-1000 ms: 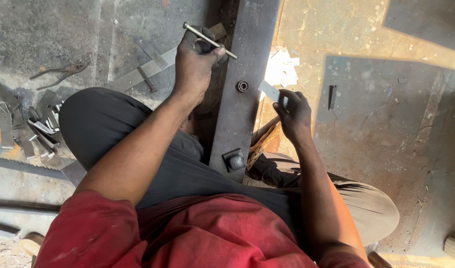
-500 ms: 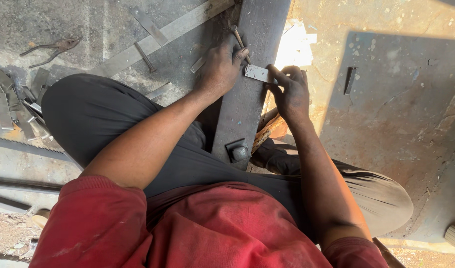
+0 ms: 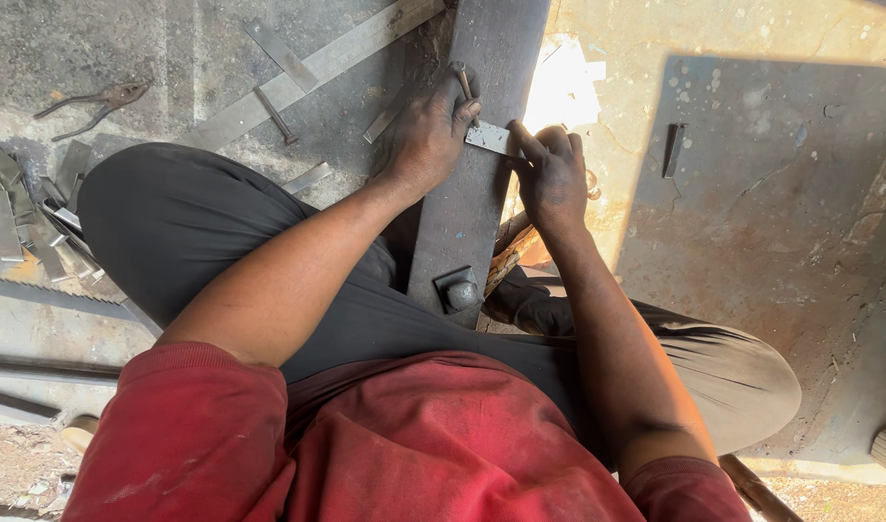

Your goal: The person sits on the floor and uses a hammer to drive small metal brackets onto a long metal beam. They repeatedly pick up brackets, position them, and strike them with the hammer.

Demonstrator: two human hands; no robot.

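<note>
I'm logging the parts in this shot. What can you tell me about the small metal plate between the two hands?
The small metal plate is a flat, light grey rectangle, bare metal by its look, lying slightly tilted on the dark steel beam. The left hand presses its left end with the fingertips; the right hand pinches its right end. Most of its upper face shows; its underside is hidden.

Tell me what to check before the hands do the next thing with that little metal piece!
1. Small metal plate lies on the dark steel bar: ok.
2. Left hand touches the plate's edge: ok.
3. Right hand pinches the plate's other end: ok.
4. Short rod by the left fingers, firmly gripped: cannot tell.
5. Square nut and bolt on the bar is tight: cannot tell.
6. Pliers within reach: not ok, far left.
</note>
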